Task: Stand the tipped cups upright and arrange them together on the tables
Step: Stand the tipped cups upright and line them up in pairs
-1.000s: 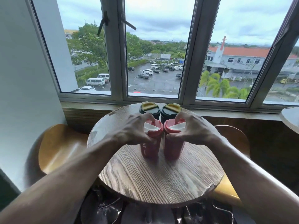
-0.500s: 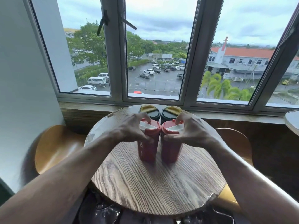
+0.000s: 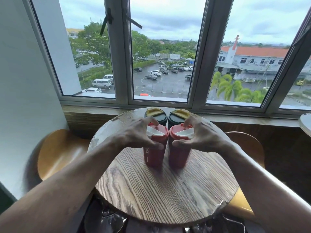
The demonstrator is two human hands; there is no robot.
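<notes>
So on this round wood-grain tabletop you're pretty much done: all four cups stand upright in a tight two-by-two block. Going left to right, your left hand has its grip curled round the left red plastic cup with the red-and-white lid, and your right hand does the same on the right red cup, the two nearly touching. Right behind them sit the two dark cups with yellow-flapped lids, side by side. I'd say all that's left is letting go, plus whatever waits on the other tabletop edge. Writing: white lettering runs down the left red cup, too blurry to read.
</notes>
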